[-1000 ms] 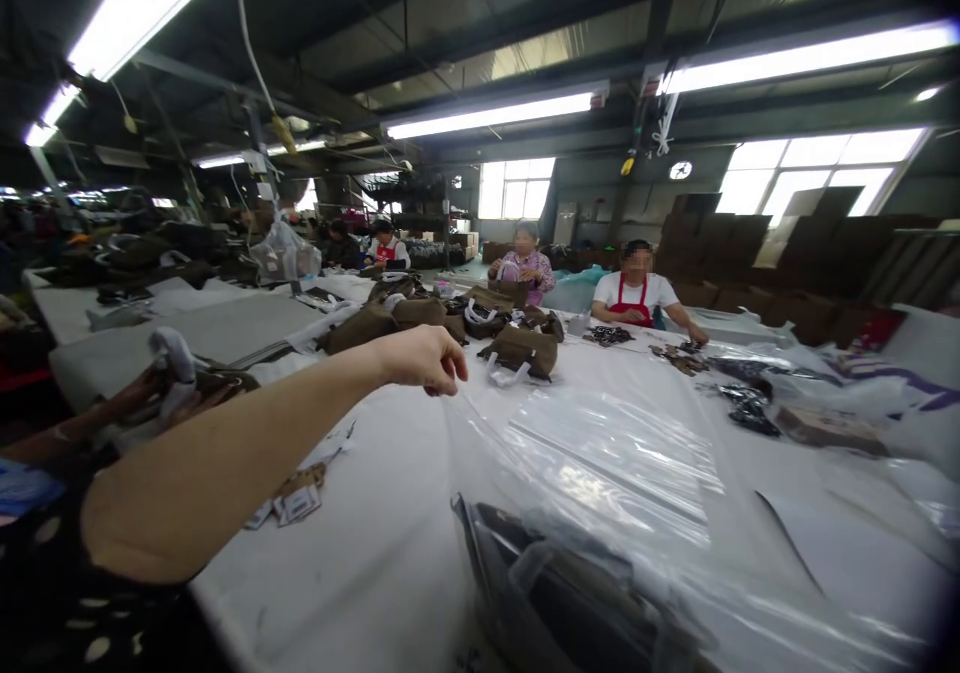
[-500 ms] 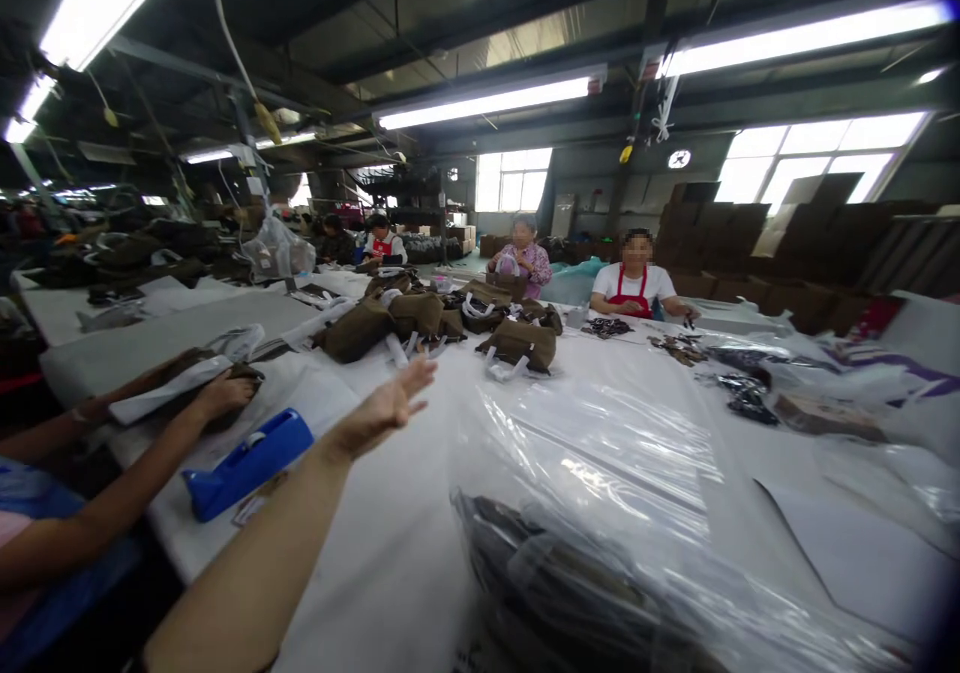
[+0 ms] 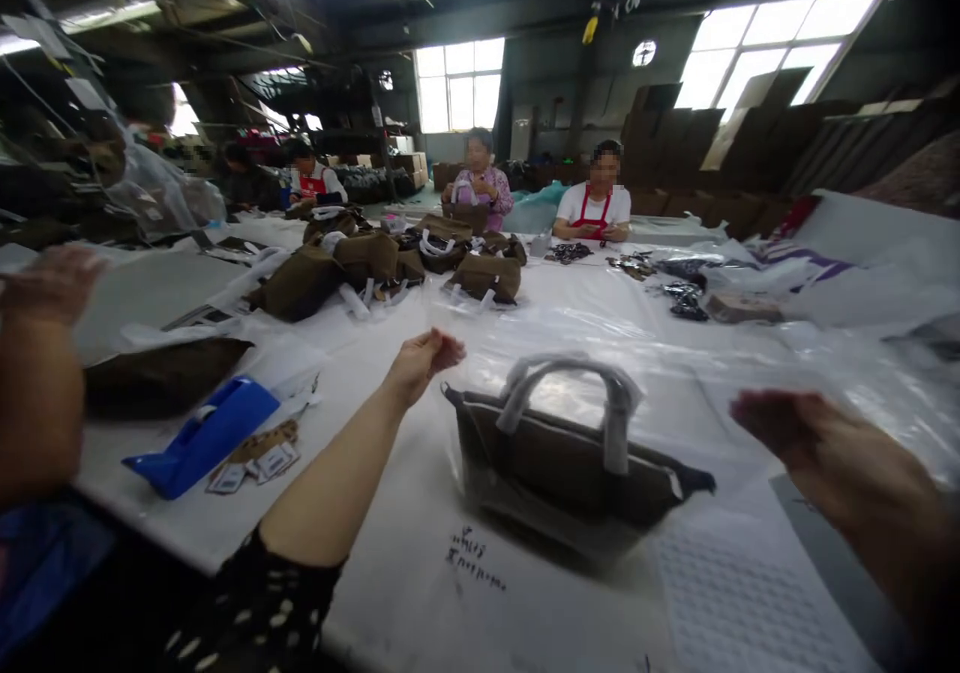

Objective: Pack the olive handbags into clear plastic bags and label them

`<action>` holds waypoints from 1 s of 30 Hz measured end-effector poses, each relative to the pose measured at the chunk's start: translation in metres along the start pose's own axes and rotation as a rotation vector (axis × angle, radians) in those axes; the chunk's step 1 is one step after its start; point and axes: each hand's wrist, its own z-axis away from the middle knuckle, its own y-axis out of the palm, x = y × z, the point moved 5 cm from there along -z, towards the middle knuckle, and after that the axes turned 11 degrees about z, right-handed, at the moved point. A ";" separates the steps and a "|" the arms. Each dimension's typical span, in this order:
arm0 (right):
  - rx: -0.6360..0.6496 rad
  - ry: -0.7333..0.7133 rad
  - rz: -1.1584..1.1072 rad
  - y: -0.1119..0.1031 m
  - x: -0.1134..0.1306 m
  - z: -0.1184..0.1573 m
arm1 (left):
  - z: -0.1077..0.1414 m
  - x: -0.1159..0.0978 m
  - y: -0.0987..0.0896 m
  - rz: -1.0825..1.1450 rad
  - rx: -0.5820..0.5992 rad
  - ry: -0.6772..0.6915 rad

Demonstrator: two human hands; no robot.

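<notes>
A dark brown handbag [image 3: 555, 463] with wrapped handles stands on the white table [image 3: 405, 593], with clear plastic around it. My left hand [image 3: 424, 363] is in the air at the bag's upper left, fingers stretched out and holding nothing. To the right of the bag, apart from it, my right hand [image 3: 810, 443] is raised with its fingers extended, slightly blurred and with nothing in it. Clear plastic sheeting [image 3: 600, 323] lies behind the bag.
A blue tape dispenser [image 3: 206, 438] sits at the left beside paper tags [image 3: 255, 463]. Another person's hand [image 3: 52, 283] is at the far left. Brown bags [image 3: 367, 258] are piled farther back. Several people sit beyond. A printed sheet [image 3: 750, 593] lies front right.
The view has tilted down and shifted. The bag stands uncovered by the plastic sheet that lay over it, and my right hand has come into view. The neighbour's hand has lifted.
</notes>
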 end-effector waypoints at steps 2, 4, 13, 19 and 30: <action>-0.017 0.214 -0.194 0.008 0.012 -0.024 | -0.020 -0.014 0.012 0.007 -0.014 0.020; -0.036 0.281 -0.334 0.012 0.029 -0.042 | -0.026 -0.033 0.020 0.016 -0.007 0.057; 0.446 0.214 -0.012 -0.001 -0.118 0.072 | 0.087 0.050 -0.067 -0.466 0.113 -0.250; 0.718 0.223 0.258 0.014 -0.202 0.149 | 0.155 0.126 -0.088 -0.521 0.165 -0.506; 0.605 0.166 0.216 -0.024 -0.179 0.182 | 0.149 0.044 -0.034 -0.961 0.442 -0.204</action>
